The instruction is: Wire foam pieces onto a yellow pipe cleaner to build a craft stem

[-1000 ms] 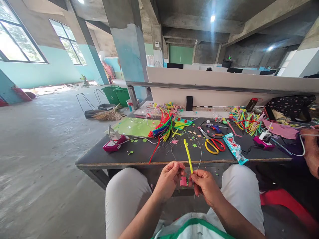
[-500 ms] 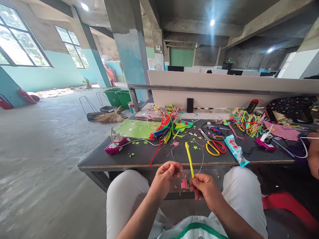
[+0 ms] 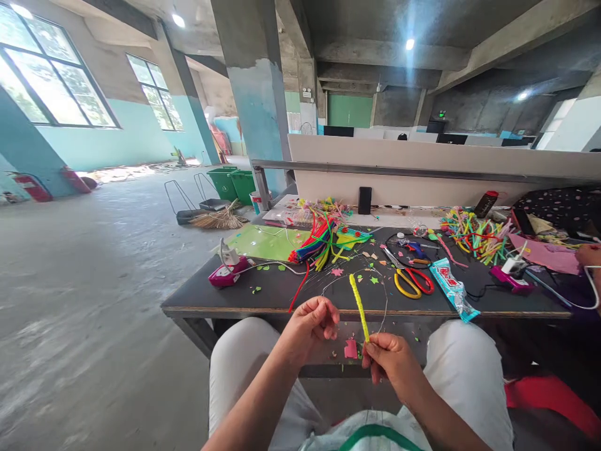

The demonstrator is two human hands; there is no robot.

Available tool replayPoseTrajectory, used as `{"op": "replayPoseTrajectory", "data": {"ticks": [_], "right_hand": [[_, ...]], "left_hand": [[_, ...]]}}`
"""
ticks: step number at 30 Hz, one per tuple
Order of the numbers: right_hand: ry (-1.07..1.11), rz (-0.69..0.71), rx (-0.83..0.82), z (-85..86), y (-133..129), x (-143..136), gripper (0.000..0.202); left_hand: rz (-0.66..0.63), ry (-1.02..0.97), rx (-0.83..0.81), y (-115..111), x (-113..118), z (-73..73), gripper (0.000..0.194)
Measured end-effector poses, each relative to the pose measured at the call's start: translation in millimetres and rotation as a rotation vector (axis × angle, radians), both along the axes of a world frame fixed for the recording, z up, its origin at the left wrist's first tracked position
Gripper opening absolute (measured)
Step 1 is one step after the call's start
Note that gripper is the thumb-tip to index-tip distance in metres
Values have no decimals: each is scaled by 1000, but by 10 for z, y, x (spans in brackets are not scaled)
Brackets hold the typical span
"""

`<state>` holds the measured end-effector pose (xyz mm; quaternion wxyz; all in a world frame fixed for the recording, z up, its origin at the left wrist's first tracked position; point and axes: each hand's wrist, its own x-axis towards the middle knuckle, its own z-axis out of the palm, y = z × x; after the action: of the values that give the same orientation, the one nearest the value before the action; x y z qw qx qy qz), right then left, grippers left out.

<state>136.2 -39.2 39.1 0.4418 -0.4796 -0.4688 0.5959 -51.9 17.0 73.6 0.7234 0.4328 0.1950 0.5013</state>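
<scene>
Above my lap, my right hand (image 3: pixel 392 360) pinches the lower end of a yellow pipe cleaner (image 3: pixel 359 307), which stands nearly upright, leaning slightly left. A thin silvery wire (image 3: pixel 386 300) rises by that hand and arcs over the table. To the left, my left hand (image 3: pixel 310 326) has thumb and forefinger pressed together at the wire's other side; the wire shows just above the fingertips. Beyond the hands, red- and yellow-handled scissors (image 3: pixel 407 282) lie on the dark table (image 3: pixel 282 294), and a bundle of coloured pipe cleaners (image 3: pixel 319 241) rests further left.
A blue wrapper (image 3: pixel 453 291) overhangs the front edge. Purple power sockets (image 3: pixel 228 272) with cables sit at either side. A phone (image 3: pixel 365 200) leans at the back. More pipe cleaners (image 3: pixel 476 235) are heaped right. Another person's hand (image 3: pixel 589 257) is at the right edge.
My left hand has drawn a little left, away from the right hand, which still holds the yellow pipe cleaner. The view has turned slightly left. The other person's hand has moved up.
</scene>
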Motion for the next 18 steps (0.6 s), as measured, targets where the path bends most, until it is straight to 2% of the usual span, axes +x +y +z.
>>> {"op": "replayPoseTrajectory", "data": {"ticks": [5,10,18], "right_hand": [[-28,7,15,-29,3,-22,41],[-66,12,10,15,-13,-41,41],[-63,41,8,18,-17,-31,43]], "left_hand": [[-50,-1,-23,74,-156,123,26],[-117,-10,-50,86,-228,211,25],[-202,-46,-74,97,-241,232,23]]}}
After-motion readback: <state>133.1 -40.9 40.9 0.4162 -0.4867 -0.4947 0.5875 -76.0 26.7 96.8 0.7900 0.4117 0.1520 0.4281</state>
